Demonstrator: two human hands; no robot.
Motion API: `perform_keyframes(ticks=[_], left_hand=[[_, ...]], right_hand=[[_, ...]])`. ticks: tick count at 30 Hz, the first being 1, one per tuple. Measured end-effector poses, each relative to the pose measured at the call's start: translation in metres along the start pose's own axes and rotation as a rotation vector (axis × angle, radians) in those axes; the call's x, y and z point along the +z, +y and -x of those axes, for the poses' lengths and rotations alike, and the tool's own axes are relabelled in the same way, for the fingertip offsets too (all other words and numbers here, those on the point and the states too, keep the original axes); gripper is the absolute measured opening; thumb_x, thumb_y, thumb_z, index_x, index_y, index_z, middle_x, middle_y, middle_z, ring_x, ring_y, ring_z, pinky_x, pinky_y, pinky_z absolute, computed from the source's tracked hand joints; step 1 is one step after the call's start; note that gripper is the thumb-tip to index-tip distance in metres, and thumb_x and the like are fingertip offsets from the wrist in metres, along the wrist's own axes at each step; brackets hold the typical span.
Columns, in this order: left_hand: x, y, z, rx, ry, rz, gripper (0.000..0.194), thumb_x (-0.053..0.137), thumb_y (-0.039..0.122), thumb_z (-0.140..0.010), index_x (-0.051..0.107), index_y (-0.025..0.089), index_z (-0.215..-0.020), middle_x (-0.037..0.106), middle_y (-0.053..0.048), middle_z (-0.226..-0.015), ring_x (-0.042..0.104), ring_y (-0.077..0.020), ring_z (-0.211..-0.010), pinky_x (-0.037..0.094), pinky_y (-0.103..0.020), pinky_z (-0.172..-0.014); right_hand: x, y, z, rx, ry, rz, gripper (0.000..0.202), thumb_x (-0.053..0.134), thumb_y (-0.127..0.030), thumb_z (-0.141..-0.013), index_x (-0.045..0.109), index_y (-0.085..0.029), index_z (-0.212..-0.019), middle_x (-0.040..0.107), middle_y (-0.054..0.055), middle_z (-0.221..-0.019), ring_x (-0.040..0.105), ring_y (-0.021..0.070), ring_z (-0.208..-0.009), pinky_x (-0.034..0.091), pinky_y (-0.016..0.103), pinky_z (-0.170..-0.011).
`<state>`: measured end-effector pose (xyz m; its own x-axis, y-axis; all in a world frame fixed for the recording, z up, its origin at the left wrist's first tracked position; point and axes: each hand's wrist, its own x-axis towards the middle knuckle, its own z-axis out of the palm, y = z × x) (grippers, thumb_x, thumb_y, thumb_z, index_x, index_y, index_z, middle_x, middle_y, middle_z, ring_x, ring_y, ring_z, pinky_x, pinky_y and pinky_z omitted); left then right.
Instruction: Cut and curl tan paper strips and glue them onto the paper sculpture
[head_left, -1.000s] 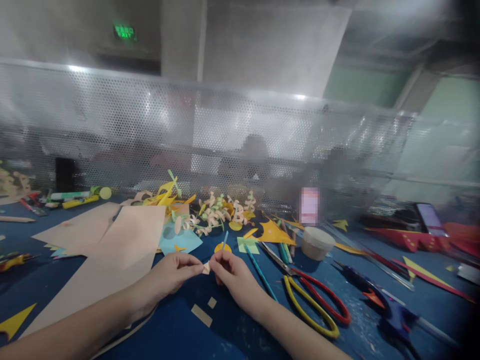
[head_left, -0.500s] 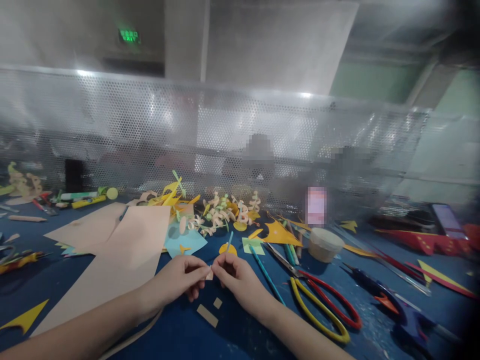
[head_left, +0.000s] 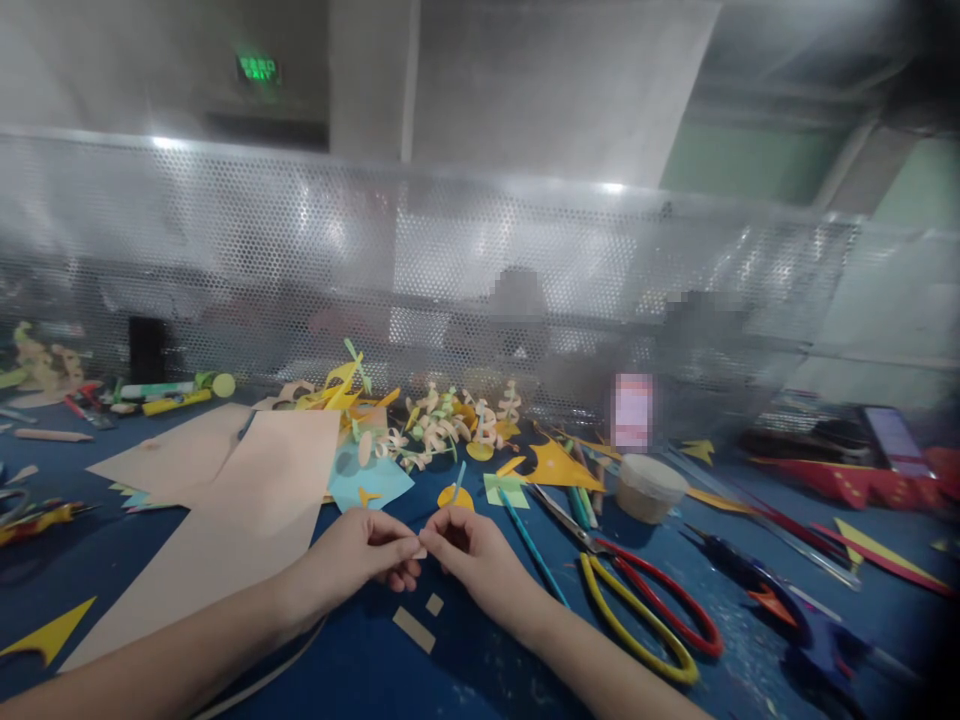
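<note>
Over the blue table, my left hand (head_left: 369, 550) and my right hand (head_left: 471, 555) meet fingertip to fingertip. Both are closed in a pinch on a small pale paper piece (head_left: 421, 553), mostly covered by the fingers. Just below them lie a tan paper strip (head_left: 414, 630) and a little tan paper square (head_left: 434, 604). Beyond my right hand is a yellow paper disc (head_left: 452, 497) with a thin blue stick across it. Large pale paper sheets (head_left: 262, 500) spread beside and under my left forearm.
Scissors (head_left: 637, 600) with red and yellow handles lie right of my right forearm, near a blue glue gun (head_left: 802, 610) and a round tub (head_left: 651, 488). Curled paper pieces (head_left: 442, 425) stand at the back before a perforated metal screen (head_left: 465, 250). A blue stick (head_left: 534, 545) lies close by.
The paper piece shows less between my fingertips than before, and my left fingers have shifted slightly. Everything else stays in place.
</note>
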<state>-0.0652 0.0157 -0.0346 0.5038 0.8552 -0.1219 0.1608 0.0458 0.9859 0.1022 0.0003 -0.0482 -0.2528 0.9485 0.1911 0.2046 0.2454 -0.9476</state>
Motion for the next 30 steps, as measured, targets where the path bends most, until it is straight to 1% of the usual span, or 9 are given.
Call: perform_keyframes(ticks=[2,6,12,15,19,24,26,30], left_hand=[[0.0,0.001,0.0,-0.014,-0.002,0.004,0.029,0.066,0.042,-0.065,0.066,0.013,-0.066,0.066,-0.002,-0.061,0.06,-0.0128,-0.055,0.046,-0.024,-0.059],[0.0,0.002,0.001,-0.043,-0.004,-0.005,0.029,0.066,0.042,-0.065,0.069,0.014,-0.076,0.069,-0.004,-0.067,0.063,-0.0152,-0.062,0.048,-0.027,-0.066],[-0.001,0.003,0.002,-0.044,-0.008,0.05,0.031,0.066,0.04,-0.067,0.066,0.014,-0.085,0.07,-0.006,-0.075,0.066,-0.018,-0.073,0.049,-0.028,-0.072],[-0.001,0.006,0.003,-0.08,-0.02,0.106,0.031,0.068,0.038,-0.066,0.065,0.014,-0.085,0.07,-0.007,-0.078,0.066,-0.0183,-0.076,0.049,-0.028,-0.074],[-0.003,0.009,0.005,-0.115,-0.075,0.177,0.028,0.069,0.036,-0.065,0.064,0.013,-0.081,0.069,-0.007,-0.079,0.065,-0.0172,-0.076,0.047,-0.028,-0.077],[-0.002,0.013,0.008,-0.117,-0.088,0.168,0.027,0.068,0.037,-0.066,0.064,0.014,-0.079,0.067,-0.004,-0.074,0.064,-0.0164,-0.073,0.047,-0.029,-0.076],[0.0,0.013,0.009,-0.093,-0.068,0.127,0.028,0.068,0.039,-0.066,0.064,0.014,-0.077,0.067,-0.004,-0.073,0.064,-0.0166,-0.072,0.047,-0.028,-0.073],[0.003,0.007,0.007,-0.048,-0.002,0.043,0.027,0.068,0.038,-0.065,0.064,0.013,-0.072,0.067,-0.003,-0.065,0.063,-0.015,-0.062,0.048,-0.027,-0.064]], right_hand=[[0.0,0.001,0.0,-0.004,0.001,0.001,0.019,0.056,-0.033,-0.076,0.052,-0.016,-0.07,0.045,-0.004,-0.058,0.04,0.0107,-0.054,0.032,0.024,-0.053],[0.0,0.0,0.0,-0.007,0.01,-0.018,0.02,0.052,-0.036,-0.079,0.05,-0.017,-0.072,0.043,-0.005,-0.056,0.04,0.01,-0.051,0.033,0.023,-0.051],[0.001,0.001,-0.001,-0.024,0.022,-0.047,0.023,0.049,-0.041,-0.081,0.047,-0.019,-0.074,0.045,-0.005,-0.062,0.042,0.0093,-0.05,0.035,0.023,-0.05],[0.001,0.003,-0.001,-0.022,0.03,-0.047,0.025,0.049,-0.044,-0.08,0.047,-0.02,-0.074,0.045,-0.005,-0.062,0.042,0.009,-0.048,0.035,0.023,-0.049],[0.0,0.002,-0.001,-0.012,0.031,-0.046,0.026,0.052,-0.044,-0.078,0.047,-0.02,-0.072,0.044,-0.005,-0.061,0.041,0.0087,-0.048,0.034,0.023,-0.049],[0.001,-0.001,-0.001,-0.006,0.005,-0.05,0.025,0.056,-0.043,-0.075,0.049,-0.019,-0.07,0.044,-0.005,-0.057,0.041,0.0094,-0.048,0.034,0.023,-0.049],[0.001,-0.002,-0.001,-0.012,-0.01,-0.05,0.026,0.057,-0.043,-0.074,0.051,-0.019,-0.069,0.046,-0.005,-0.057,0.041,0.0099,-0.049,0.034,0.024,-0.05],[0.0,-0.002,0.0,-0.022,-0.041,-0.054,0.025,0.057,-0.042,-0.075,0.053,-0.018,-0.069,0.048,-0.003,-0.058,0.043,0.0106,-0.051,0.035,0.024,-0.051]])
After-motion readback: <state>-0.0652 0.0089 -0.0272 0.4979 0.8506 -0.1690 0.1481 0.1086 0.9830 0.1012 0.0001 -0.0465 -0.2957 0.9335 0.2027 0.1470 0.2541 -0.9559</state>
